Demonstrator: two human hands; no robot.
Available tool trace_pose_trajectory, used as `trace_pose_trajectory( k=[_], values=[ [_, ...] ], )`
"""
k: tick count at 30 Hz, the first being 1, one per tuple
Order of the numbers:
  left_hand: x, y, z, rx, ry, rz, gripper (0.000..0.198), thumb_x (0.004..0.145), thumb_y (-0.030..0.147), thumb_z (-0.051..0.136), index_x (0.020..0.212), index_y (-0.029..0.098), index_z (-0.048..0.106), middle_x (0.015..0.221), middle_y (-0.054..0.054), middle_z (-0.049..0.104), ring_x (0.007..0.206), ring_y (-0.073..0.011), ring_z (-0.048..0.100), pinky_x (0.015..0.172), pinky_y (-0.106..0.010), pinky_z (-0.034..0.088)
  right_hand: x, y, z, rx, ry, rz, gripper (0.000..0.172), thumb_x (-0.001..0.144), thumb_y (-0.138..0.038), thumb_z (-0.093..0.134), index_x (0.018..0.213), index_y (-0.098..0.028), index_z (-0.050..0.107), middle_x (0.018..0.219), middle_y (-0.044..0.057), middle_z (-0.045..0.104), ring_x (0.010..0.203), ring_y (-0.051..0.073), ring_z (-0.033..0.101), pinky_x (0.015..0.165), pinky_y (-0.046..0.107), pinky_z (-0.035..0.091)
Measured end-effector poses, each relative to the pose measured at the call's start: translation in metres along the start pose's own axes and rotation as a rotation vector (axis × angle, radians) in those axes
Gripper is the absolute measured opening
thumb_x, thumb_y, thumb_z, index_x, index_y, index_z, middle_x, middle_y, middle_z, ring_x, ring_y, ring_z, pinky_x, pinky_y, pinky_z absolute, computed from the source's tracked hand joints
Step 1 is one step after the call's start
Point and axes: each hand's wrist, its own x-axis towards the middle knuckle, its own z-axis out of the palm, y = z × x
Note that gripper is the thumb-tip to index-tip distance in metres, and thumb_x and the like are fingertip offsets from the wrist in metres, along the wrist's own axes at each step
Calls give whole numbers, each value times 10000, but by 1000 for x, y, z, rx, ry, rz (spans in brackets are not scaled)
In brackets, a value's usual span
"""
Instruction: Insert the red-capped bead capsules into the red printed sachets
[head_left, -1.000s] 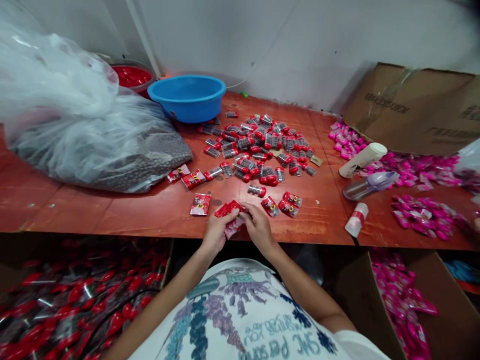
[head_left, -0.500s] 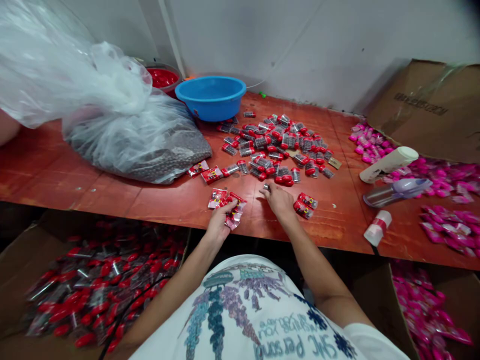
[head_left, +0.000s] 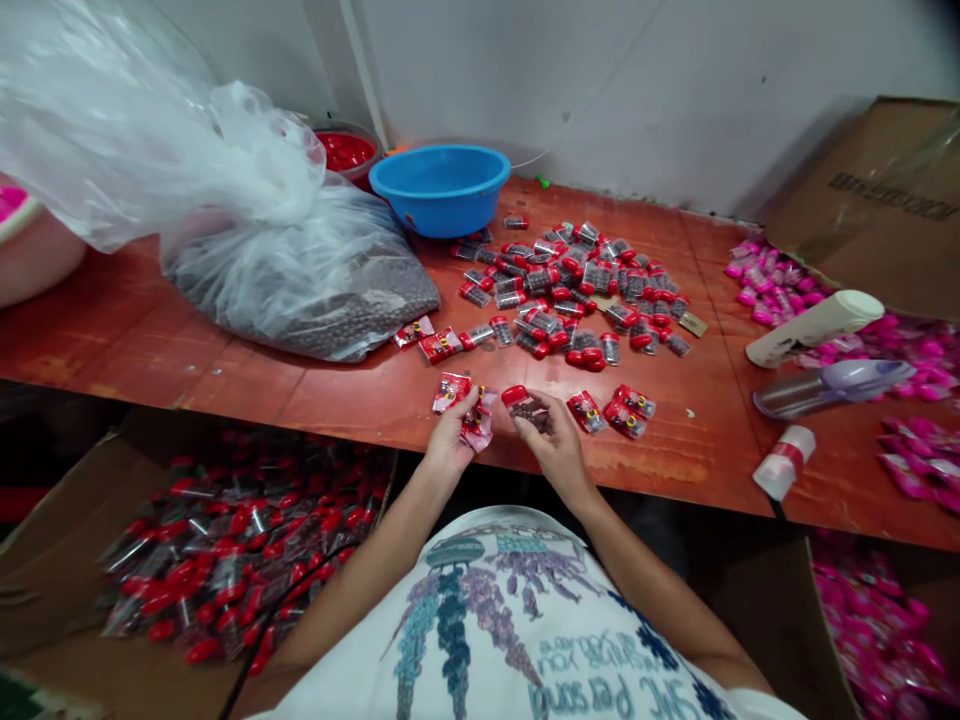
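My left hand [head_left: 448, 443] is closed on several red printed wrappers [head_left: 478, 428] near the table's front edge. Another red wrapper [head_left: 451, 390] shows just beyond its fingers. Just to the right, my right hand [head_left: 561, 445] grips a small clear jar [head_left: 519, 402] with a red cap and dark beads inside. The jar is tilted, its cap toward the left hand, apart from the wrappers. Right of that hand lie a few wrapped jars [head_left: 586, 412]. Beyond both hands spreads a heap of red-capped bead jars [head_left: 555, 275].
A plastic bag of dark beads [head_left: 315, 300] lies at left, beside a blue basin [head_left: 442, 200]. At right are a white roll [head_left: 814, 328], a clear scoop-like container [head_left: 829, 388] and pink packets [head_left: 877, 345]. Below the table, a carton [head_left: 52, 590] holds red-capped items.
My right hand has picked up a jar and brought it close to my left hand. One more wrapped jar lies beside the others at right. The view has shifted slightly left.
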Motion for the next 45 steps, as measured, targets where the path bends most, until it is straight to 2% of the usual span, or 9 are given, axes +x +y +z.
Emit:
trace_pose_trajectory(
  k=[4, 11, 22, 25, 29, 31, 36, 40, 45],
  values=[
    [-1, -6, 3, -23, -21, 37, 86, 787, 39, 609, 746, 112, 628, 672, -36, 690, 550, -116, 650, 567, -219, 560, -5, -13, 4, 87, -10, 44, 362, 840, -288, 586, 1198, -256, 542, 1045, 45, 576, 854, 157, 578, 754, 285, 495],
    [-10, -10, 6, 15, -29, 101, 95, 710, 38, 687, 757, 112, 652, 714, -37, 697, 598, -123, 656, 606, -215, 558, -2, -7, 5, 115, 84, 96, 378, 815, -301, 598, 1185, -237, 555, 1036, 56, 588, 858, 167, 575, 782, 310, 492],
    [-8, -10, 6, 33, -40, 177, 131, 677, 44, 710, 757, 130, 655, 722, -19, 694, 620, -113, 653, 627, -211, 543, -3, -12, 3, 121, 107, 100, 375, 808, -300, 600, 1175, -236, 558, 989, 46, 581, 829, 160, 568, 766, 300, 496],
    [-9, -11, 5, 57, -56, 227, 182, 631, 62, 752, 770, 131, 656, 732, -15, 694, 628, -119, 653, 634, -229, 545, -3, -12, 3, 183, 76, 115, 380, 796, -296, 621, 1167, -235, 566, 991, 43, 586, 820, 154, 566, 759, 292, 494],
    [-11, -11, 3, 102, -97, 297, 231, 576, 109, 797, 758, 139, 657, 700, 14, 678, 597, -111, 636, 608, -229, 535, -5, -11, 3, 299, -64, 180, 404, 768, -295, 653, 1159, -230, 574, 944, 32, 613, 781, 151, 576, 743, 290, 506],
    [-13, -10, 2, 137, -117, 313, 240, 569, 136, 807, 758, 141, 658, 705, 13, 679, 602, -110, 637, 627, -231, 533, -5, -9, 4, 309, -79, 194, 409, 763, -300, 657, 1158, -228, 578, 930, 30, 623, 775, 153, 579, 744, 295, 509],
    [-20, -8, 2, 265, -186, 349, 243, 583, 177, 811, 764, 138, 654, 719, -10, 686, 631, -131, 649, 662, -252, 529, -7, -7, 3, 311, 14, 175, 418, 767, -308, 660, 1168, -232, 567, 982, 40, 626, 813, 158, 587, 773, 302, 506],
    [-25, -5, 4, 284, -215, 349, 299, 556, 165, 822, 795, 149, 644, 744, -5, 684, 641, -134, 648, 657, -252, 527, -8, -9, 0, 316, -19, 170, 392, 765, -311, 666, 1139, -233, 580, 957, 36, 631, 801, 163, 601, 758, 304, 515],
    [-27, 0, 8, 322, -214, 360, 328, 527, 173, 834, 770, 159, 612, 672, 32, 644, 551, -113, 606, 574, -234, 515, -9, -12, -3, 229, -51, 61, 330, 768, -278, 671, 1095, -250, 640, 970, 32, 623, 830, 167, 594, 764, 301, 501]
  ],
)
